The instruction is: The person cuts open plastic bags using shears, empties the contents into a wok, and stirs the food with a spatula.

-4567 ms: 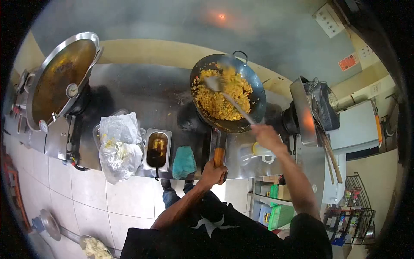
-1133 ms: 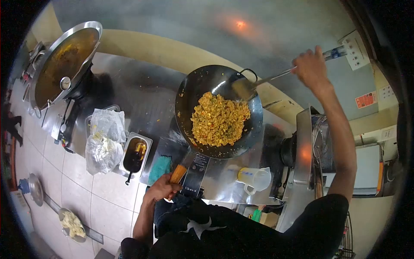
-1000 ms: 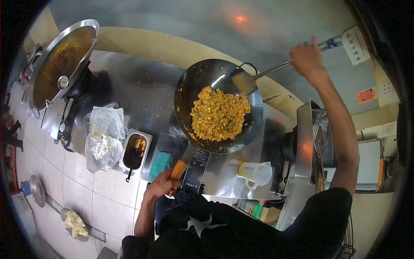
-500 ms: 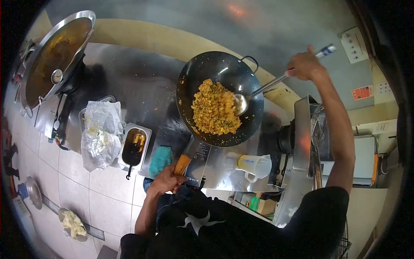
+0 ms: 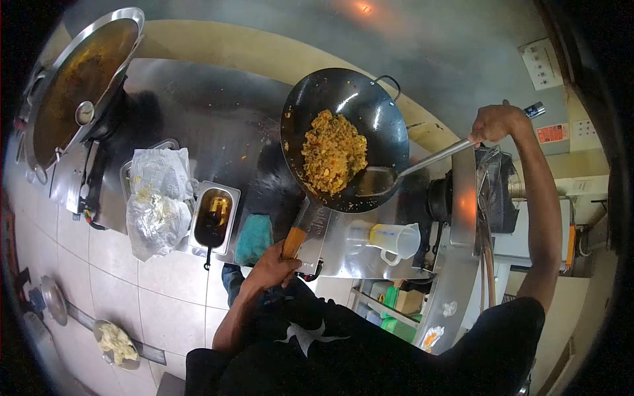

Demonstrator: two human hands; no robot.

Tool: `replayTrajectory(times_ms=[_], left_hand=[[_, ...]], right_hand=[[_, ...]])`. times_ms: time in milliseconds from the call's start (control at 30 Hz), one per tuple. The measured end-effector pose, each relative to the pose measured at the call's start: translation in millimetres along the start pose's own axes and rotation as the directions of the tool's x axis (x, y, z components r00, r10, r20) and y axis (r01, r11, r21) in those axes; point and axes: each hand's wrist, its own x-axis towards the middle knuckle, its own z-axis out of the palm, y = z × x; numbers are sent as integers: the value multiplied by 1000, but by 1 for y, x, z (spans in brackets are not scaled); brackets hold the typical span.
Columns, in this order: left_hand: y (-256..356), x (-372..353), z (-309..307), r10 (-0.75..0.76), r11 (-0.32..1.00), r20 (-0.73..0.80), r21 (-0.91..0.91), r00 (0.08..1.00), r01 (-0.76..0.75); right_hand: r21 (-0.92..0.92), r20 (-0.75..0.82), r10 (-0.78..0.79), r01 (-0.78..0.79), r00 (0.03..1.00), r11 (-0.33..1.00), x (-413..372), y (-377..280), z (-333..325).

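A black wok (image 5: 386, 125) holds a heap of yellow-orange fried rice (image 5: 333, 152) with darker bits in it. My left hand (image 5: 272, 267) is closed around the wok's wooden handle (image 5: 294, 242) at the front. Raised at the right, my right hand (image 5: 496, 124) grips the long metal handle of a spatula (image 5: 378, 181). The spatula's wide blade rests inside the wok, just right of the rice.
Left of the wok handle lie a teal cloth (image 5: 254, 239), a metal tray of dark sauce (image 5: 214, 218) and crumpled plastic wrap (image 5: 158, 224). A measuring jug (image 5: 401, 240) stands at the right. A large pan (image 5: 82, 86) is at the far left.
The spatula blade has moved down and out of the rice, and my right hand has shifted right and lower. The rice sits in a tighter heap. The wok appears slightly farther right.
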Motion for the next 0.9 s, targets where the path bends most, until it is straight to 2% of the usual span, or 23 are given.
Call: replayTrajectory(times_ms=[100, 200, 300, 400, 500, 567, 600, 700, 800, 867, 900], left_hand=[[-7, 2, -2, 71, 995, 53, -68, 996, -67], [-7, 1, -4, 105, 995, 43, -1, 994, -105], [-20, 8, -6, 171, 983, 85, -76, 982, -165], [-23, 10, -7, 199, 975, 90, -115, 976, -188], [-25, 10, -6, 199, 970, 75, -160, 977, -185], [-29, 9, -6, 220, 964, 87, -174, 972, -202], [-29, 11, -6, 235, 959, 89, -183, 968, -216], [-36, 19, -4, 195, 966, 64, -183, 979, -181], [-32, 16, -6, 207, 970, 84, -148, 975, -193], [-38, 22, -6, 223, 962, 103, -183, 969, -202], [-39, 23, -6, 232, 962, 101, -169, 967, -213]], right_hand=[[196, 142, -213, 183, 967, 963, 15, -3, 29], [486, -148, -429, 444, 891, 753, 20, -27, 61], [453, -264, -262, 359, 928, 816, -3, -38, 64], [375, -427, -322, 489, 845, 787, -9, -26, 88], [114, -536, -268, 383, 800, 917, -51, -14, 108], [346, -284, -101, 201, 953, 917, -86, -32, 93], [435, -142, -29, 88, 989, 896, -95, -37, 86], [267, 33, 4, -13, 999, 964, -64, -38, 91], [708, 178, -99, -58, 979, 703, -19, -63, 124], [875, 307, -275, -157, 911, 458, -14, -81, 152], [913, 276, -272, -164, 922, 373, -4, -81, 183]])
